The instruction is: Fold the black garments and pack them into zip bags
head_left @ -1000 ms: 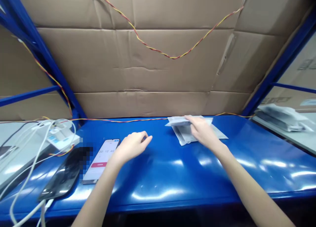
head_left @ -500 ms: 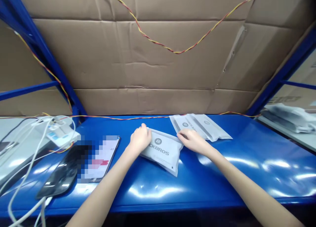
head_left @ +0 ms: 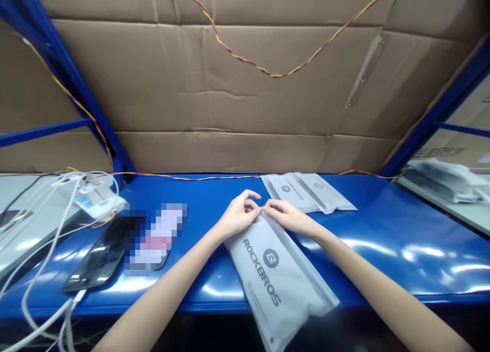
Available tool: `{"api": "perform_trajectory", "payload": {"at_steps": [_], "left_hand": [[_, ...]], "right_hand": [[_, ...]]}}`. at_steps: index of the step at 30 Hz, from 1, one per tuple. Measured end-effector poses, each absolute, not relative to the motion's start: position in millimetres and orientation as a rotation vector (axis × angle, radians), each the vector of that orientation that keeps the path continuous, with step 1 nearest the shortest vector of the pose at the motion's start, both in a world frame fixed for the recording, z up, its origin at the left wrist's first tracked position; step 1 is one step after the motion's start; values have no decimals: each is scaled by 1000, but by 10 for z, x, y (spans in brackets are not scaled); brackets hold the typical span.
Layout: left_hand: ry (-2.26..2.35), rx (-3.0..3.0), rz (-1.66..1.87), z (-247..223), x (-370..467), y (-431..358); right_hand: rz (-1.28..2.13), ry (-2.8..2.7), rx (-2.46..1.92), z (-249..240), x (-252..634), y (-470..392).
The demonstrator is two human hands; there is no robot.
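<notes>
A pale translucent bag [head_left: 268,275] with a dark ROCKBROS print slants down from my hands, its lower end past the table's front edge. My left hand [head_left: 243,214] pinches the bag's upper end, with the index finger arched above. Close against it, my right hand [head_left: 281,214] grips the same end with bent fingers. The fingertips of both hands nearly meet there. Behind my right hand, similar printed bags [head_left: 325,191] lie overlapping on the blue table [head_left: 199,198].
Two phones lie at the left, a black one [head_left: 101,255] and one with a blurred screen [head_left: 158,239]. White cables [head_left: 49,250] run beside a white power strip [head_left: 95,201]. More bags [head_left: 440,181] sit on the right-hand surface. Cardboard [head_left: 268,107] and blue posts stand behind.
The bag has turned and extends toward me, over the front edge. Both hands have come together at its upper end, my left hand moving right and my right hand slightly left.
</notes>
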State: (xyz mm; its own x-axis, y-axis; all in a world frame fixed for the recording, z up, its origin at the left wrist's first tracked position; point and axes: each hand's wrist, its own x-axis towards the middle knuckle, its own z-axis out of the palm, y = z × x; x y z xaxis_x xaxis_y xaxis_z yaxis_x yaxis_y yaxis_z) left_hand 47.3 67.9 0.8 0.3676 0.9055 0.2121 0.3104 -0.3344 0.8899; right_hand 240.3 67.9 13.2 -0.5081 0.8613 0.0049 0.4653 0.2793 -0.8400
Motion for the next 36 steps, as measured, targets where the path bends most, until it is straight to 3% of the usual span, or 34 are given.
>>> {"api": "perform_trajectory", "payload": {"at_steps": [15,20,29,36], "left_hand": [[1616,2006,1226,13,-20,1076],[1670,2124,1022,-41,14,1053],[2109,1996,655,-26,15,972],[2111,1974,479,-26,102,954]], "right_hand": [[1655,-2251,-1020,296,2463,548],[1836,-2344,-998,290,2492,551],[1572,-2029,-1135,155,2497,683],[1582,-2063,-1162,130,2370,625]]}}
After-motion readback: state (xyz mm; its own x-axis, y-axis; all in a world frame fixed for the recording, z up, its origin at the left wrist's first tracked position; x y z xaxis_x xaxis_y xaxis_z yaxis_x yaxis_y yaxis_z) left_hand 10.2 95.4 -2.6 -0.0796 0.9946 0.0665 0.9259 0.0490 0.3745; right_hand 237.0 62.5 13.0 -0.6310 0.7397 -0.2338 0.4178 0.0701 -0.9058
